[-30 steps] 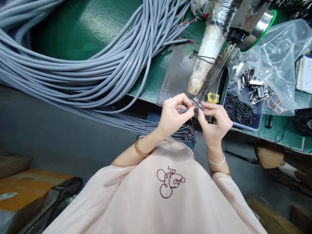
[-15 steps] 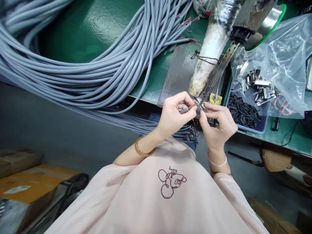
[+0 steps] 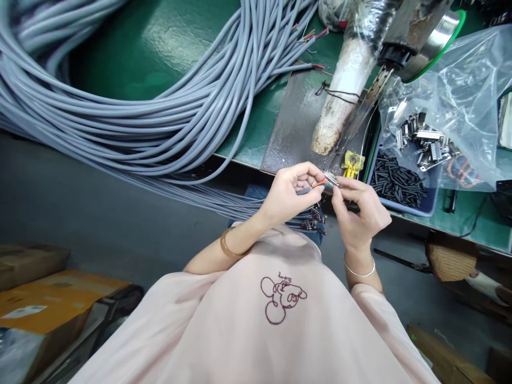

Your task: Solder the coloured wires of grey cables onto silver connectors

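Note:
My left hand (image 3: 288, 193) pinches the end of a grey cable (image 3: 304, 191), and its orange and other thin wires (image 3: 319, 183) stick out toward the right. Between the fingertips of both hands sits a small metal multi-pin connector (image 3: 330, 178). My right hand (image 3: 359, 207) has its thumb and fingers closed on the connector's right end. The wire tips lie close against the connector; whether they are joined to it I cannot tell. Above the hands is the pale, stained tip of a wrapped rod (image 3: 325, 140), beside a soldering iron's metal shaft (image 3: 366, 104).
Many grey cables (image 3: 188, 120) loop across the green bench at left. Cables with connectors (image 3: 315, 218) hang over my lap. At right, a blue tray (image 3: 430, 205) holds black sleeves, under a plastic bag (image 3: 472, 69) of connectors. A yellow piece (image 3: 352, 162) lies near the tray.
Both hands have come slightly down, away from the rod's tip. The connector now shows more plainly between the fingertips, and more of the yellow piece is uncovered.

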Demonstrator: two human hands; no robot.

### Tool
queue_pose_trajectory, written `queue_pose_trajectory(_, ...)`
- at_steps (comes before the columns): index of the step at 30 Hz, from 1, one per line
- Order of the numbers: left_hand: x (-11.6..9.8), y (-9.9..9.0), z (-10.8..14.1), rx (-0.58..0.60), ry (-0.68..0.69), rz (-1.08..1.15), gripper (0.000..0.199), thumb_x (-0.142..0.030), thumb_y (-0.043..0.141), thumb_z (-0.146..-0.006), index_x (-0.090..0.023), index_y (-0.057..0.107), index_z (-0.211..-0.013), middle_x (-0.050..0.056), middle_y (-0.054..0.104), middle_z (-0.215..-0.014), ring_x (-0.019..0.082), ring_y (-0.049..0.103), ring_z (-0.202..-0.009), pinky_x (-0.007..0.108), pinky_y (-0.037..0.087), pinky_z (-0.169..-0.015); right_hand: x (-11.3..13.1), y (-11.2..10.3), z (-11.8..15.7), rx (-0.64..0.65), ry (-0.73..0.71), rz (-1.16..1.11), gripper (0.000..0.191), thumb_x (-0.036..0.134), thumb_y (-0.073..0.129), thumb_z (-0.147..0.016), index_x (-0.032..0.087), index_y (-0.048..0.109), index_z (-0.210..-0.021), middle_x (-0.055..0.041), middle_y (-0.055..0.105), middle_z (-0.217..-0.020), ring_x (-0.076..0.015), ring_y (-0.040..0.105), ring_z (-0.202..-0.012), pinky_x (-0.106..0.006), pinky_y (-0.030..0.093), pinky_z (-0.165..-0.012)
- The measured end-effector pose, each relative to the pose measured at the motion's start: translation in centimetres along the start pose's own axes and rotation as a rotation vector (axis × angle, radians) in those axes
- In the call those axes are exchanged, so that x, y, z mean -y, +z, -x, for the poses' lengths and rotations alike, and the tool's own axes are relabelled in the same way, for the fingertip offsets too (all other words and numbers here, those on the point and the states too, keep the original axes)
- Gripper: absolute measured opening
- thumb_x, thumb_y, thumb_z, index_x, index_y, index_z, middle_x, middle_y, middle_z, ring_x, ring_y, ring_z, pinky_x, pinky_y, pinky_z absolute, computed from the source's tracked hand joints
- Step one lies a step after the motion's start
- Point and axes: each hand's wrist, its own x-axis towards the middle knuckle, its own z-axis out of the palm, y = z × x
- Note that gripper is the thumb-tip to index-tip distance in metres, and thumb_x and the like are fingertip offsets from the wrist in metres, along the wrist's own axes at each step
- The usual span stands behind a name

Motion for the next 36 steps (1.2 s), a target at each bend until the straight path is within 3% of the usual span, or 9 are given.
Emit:
queue_pose_trajectory(3, 0.0, -0.6, 0.4, 0.140, -0.133, 0.174, 0.014, -0.017, 0.069, -0.078, -0.014, 0.071, -0.092, 0.000, 0.068, -0.068, 0.006, 0.056, -0.049, 0.018, 0.047, -0.049, 0.2, -0.3, 0.1, 0.042, 0.221, -0.136, 0.009, 0.021, 0.068, -0.090, 0.023, 0.062, -0.084, 0.0006, 0.077, -0.091, -0.0150, 0.076, -0.085, -0.026, 0.062, -0.070)
queue_pose_trajectory(6, 0.2, -1.2, 0.6, 0.235, -0.223, 0.302, 0.014, -0.025, 0.073, -0.083, -0.015, 0.071, -0.092, 0.003, 0.071, -0.067, 0.010, 0.064, -0.054, 0.022, 0.055, -0.055, -0.2, -0.8, 0.5, -0.092, 0.295, -0.171, 0.003, 0.025, 0.065, -0.092, 0.022, 0.063, -0.091, 0.0015, 0.075, -0.084, -0.0135, 0.074, -0.068, -0.024, 0.058, -0.056)
queue_pose_trajectory(10, 0.6, -1.5, 0.9, 0.249, -0.200, 0.365, 0.021, -0.030, 0.079, -0.081, -0.016, 0.067, -0.091, 0.004, 0.074, -0.074, 0.014, 0.074, -0.069, 0.023, 0.061, -0.069, -0.7, -2.0, 0.7, -0.462, -0.036, -0.057, 0.009, 0.033, 0.070, -0.089, 0.026, 0.071, -0.083, 0.0069, 0.055, -0.053, -0.0091, 0.047, -0.037, -0.026, 0.036, -0.034)
queue_pose_trajectory(13, 0.9, -1.8, 1.2, 0.264, -0.135, 0.379, 0.020, -0.030, 0.081, -0.081, -0.017, 0.067, -0.087, 0.004, 0.074, -0.080, 0.014, 0.075, -0.074, 0.023, 0.062, -0.073, -0.3, -2.5, 0.3, -0.567, -0.144, -0.122, 0.016, 0.033, 0.068, -0.089, 0.031, 0.073, -0.104, 0.0073, 0.050, -0.053, -0.0087, 0.040, -0.033, -0.028, 0.031, -0.031)
queue_pose_trajectory(16, 1.2, -2.5, 1.5, 0.369, -0.095, 0.383, 0.021, -0.032, 0.082, -0.079, -0.017, 0.068, -0.081, 0.005, 0.074, -0.080, 0.013, 0.074, -0.069, 0.023, 0.061, -0.068, 0.4, -2.5, 0.2, -0.470, -0.072, -0.173, 0.037, 0.021, 0.064, -0.091, 0.033, 0.062, -0.125, 0.0045, 0.069, -0.075, -0.0112, 0.062, -0.045, -0.024, 0.042, -0.032)
queue_pose_trajectory(18, 1.4, -3.0, 1.7, 0.409, -0.084, 0.350, 0.025, -0.037, 0.084, -0.077, -0.017, 0.069, -0.077, 0.005, 0.072, -0.076, 0.013, 0.072, -0.065, 0.024, 0.061, -0.065, 0.7, -2.4, 0.3, -0.375, 0.003, -0.163, 0.033, 0.019, 0.063, -0.092, 0.031, 0.061, -0.123, 0.0023, 0.076, -0.088, -0.0157, 0.073, -0.060, -0.028, 0.058, -0.044)
queue_pose_trajectory(21, 1.5, -3.6, 1.9, 0.422, -0.066, 0.289, 0.026, -0.040, 0.083, -0.076, -0.017, 0.071, -0.075, 0.005, 0.070, -0.071, 0.014, 0.069, -0.063, 0.025, 0.060, -0.063, 0.8, -2.2, 0.7, -0.257, 0.011, -0.139, 0.019, 0.019, 0.067, -0.090, 0.027, 0.066, -0.107, 0.0036, 0.077, -0.081, -0.0187, 0.076, -0.066, -0.038, 0.069, -0.066)
queue_pose_trajectory(30, 1.6, -3.3, 2.3, 0.367, -0.102, 0.248, 0.024, -0.037, 0.082, -0.078, -0.017, 0.070, -0.086, 0.004, 0.071, -0.076, 0.011, 0.066, -0.059, 0.021, 0.056, -0.056, 1.3, -2.2, 0.8, 0.007, -0.284, -0.019, 0.019, 0.019, 0.075, -0.083, 0.028, 0.064, -0.095, 0.0023, 0.079, -0.104, -0.0149, 0.077, -0.083, -0.026, 0.064, -0.066)
queue_pose_trajectory(36, 1.5, -1.9, 1.4, 0.157, -0.079, 0.229, 0.022, -0.030, 0.082, -0.078, -0.015, 0.067, -0.083, 0.000, 0.067, -0.068, 0.005, 0.058, -0.053, 0.014, 0.047, -0.050, 1.1, -0.6, 1.1, -0.009, 0.016, -0.084, 0.018, 0.011, 0.072, -0.084, 0.025, 0.067, -0.093, 0.0010, 0.079, -0.095, -0.0157, 0.077, -0.086, -0.029, 0.063, -0.074)
